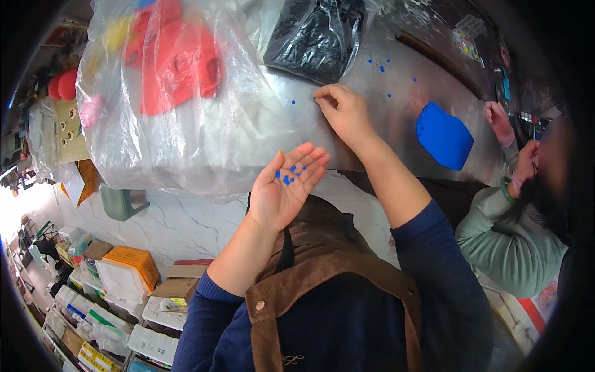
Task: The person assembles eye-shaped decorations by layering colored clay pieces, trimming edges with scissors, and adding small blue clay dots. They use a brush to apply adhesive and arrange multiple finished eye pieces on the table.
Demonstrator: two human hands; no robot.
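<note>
My left hand (281,183) is palm up, with several small blue discs (286,180) resting on the palm and fingers. Above the metal tabletop (344,132), my right hand (344,111) has thumb and index finger pinched together. A tiny blue disc (314,98) shows at those fingertips, partly hidden. To its left, a single blue disc (293,102) lies on the metal. More loose blue discs (382,69) are scattered farther right. A flat blue sheet piece (445,137), with a row of small holes along its edge, lies right of my right forearm.
A clear plastic bag with red pieces (179,69) covers the table's left side. Beyond my right hand is a bagged black bundle (316,37). A brown strip (441,63) crosses the right side, near a co-worker's hand (499,123). A green stool (116,202) stands below.
</note>
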